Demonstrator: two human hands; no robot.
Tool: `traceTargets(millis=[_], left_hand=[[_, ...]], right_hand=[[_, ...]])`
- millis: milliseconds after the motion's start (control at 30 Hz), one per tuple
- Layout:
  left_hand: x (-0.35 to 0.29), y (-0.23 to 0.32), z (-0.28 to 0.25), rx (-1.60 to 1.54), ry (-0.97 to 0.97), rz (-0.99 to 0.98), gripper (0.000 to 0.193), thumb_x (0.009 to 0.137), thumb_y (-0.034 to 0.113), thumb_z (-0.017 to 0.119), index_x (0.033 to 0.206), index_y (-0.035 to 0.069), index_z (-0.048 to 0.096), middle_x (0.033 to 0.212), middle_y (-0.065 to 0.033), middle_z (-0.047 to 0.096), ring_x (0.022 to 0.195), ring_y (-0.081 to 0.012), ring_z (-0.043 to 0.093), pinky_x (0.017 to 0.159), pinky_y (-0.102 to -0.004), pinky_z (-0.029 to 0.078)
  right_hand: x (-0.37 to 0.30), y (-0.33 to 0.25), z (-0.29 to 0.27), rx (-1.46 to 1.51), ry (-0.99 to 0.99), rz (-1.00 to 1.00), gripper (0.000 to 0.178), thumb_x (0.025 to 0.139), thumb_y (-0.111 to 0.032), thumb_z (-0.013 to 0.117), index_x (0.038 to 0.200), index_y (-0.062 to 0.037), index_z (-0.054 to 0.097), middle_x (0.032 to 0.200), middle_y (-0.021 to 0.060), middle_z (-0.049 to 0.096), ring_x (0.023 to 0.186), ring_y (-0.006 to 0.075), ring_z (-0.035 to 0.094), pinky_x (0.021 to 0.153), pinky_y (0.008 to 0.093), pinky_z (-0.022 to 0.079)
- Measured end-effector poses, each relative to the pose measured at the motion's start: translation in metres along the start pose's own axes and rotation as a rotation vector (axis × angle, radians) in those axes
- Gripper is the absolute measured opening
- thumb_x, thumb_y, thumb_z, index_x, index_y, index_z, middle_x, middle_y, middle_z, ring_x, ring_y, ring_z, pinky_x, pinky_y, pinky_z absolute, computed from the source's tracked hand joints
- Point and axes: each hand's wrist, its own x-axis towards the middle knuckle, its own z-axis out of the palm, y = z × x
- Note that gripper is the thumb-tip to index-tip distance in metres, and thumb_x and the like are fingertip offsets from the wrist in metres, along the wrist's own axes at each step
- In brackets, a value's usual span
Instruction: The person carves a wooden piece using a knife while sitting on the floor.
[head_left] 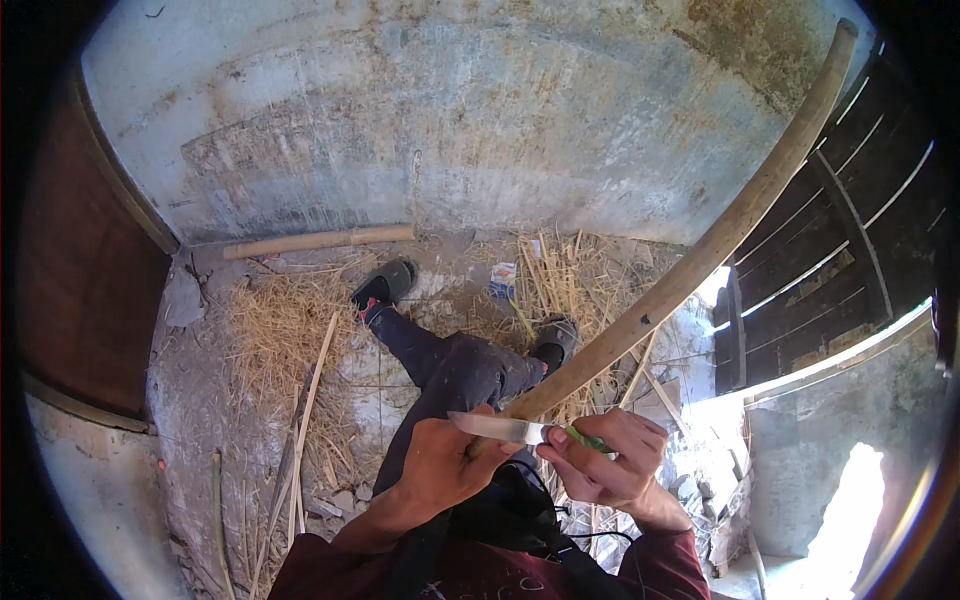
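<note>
A long, slightly curved wooden pole (655, 312) slants from in front of my body up to the far right. Its near end sits in my left hand (440, 468), whose fingers are closed round it, partly hidden behind the knife. My right hand (612, 458) is closed round the green handle of a knife (495, 428). The knife's pale blade points left and crosses over the pole's near end beside my left thumb. Whether the edge touches the wood I cannot tell.
Straw (285, 335) and split sticks (312, 410) litter the dirty floor round my legs. A bamboo piece (320, 241) lies along the stained wall (480, 130). A small box (503, 280) lies near my feet. Dark slatted boards (820, 260) stand at right, a brown panel (95, 260) at left.
</note>
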Motion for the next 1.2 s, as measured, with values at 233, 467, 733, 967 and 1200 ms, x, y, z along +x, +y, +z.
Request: traceTargets(millis=[233,467,733,967,1200], left_hand=[[0.004,0.005,0.001,0.001,0.036,0.064,0.038,0.102,0.033,0.070,0.082,0.004,0.057,0.063,-0.0139,0.048,0.054,-0.0362,0.052,0.051,-0.0401,0.039],[-0.004,0.005,-0.004,0.114,-0.071,-0.129,0.040,0.099,0.038,0.074,0.086,0.005,0.056,0.055,-0.0147,0.046,0.048,-0.0386,0.053,0.047,-0.0441,0.039],[-0.012,-0.010,-0.005,0.043,-0.092,-0.223,0.042,0.102,0.040,0.071,0.084,0.005,0.056,0.054,-0.0167,0.049,0.049,-0.0415,0.057,0.046,-0.0476,0.039],[-0.006,-0.027,-0.010,-0.206,-0.223,-0.303,0.054,0.108,0.054,0.053,0.087,0.004,0.056,0.058,-0.0089,0.048,0.049,-0.0239,0.048,0.049,-0.0394,0.035],[-0.007,-0.040,-0.011,-0.755,-0.515,-0.339,0.054,0.114,0.053,0.040,0.085,0.009,0.051,0.069,0.0049,0.042,0.062,-0.0078,0.039,0.058,-0.0275,0.033]], right_hand=[[-0.005,0.006,0.001,-0.048,0.007,-0.049,0.029,0.075,-0.019,0.096,0.096,-0.0151,0.078,0.078,0.0012,0.065,0.057,0.0134,0.062,0.046,0.0279,0.048],[-0.003,0.037,-0.013,-0.235,0.248,0.155,0.019,0.081,-0.010,0.089,0.082,-0.0091,0.070,0.072,0.0066,0.067,0.058,0.0171,0.065,0.047,0.0296,0.048],[0.005,0.046,-0.005,-0.076,0.166,0.211,0.017,0.081,-0.006,0.088,0.084,-0.0025,0.071,0.076,0.0121,0.072,0.062,0.0235,0.070,0.053,0.0315,0.052],[-0.002,0.028,0.026,0.063,-0.019,0.126,0.021,0.077,-0.013,0.092,0.088,-0.0071,0.077,0.078,0.0053,0.070,0.062,0.0186,0.069,0.051,0.0307,0.050],[-0.009,0.028,0.028,0.096,-0.089,0.081,0.029,0.076,-0.018,0.094,0.093,-0.0079,0.073,0.077,0.0058,0.067,0.061,0.0200,0.067,0.050,0.0315,0.049]])
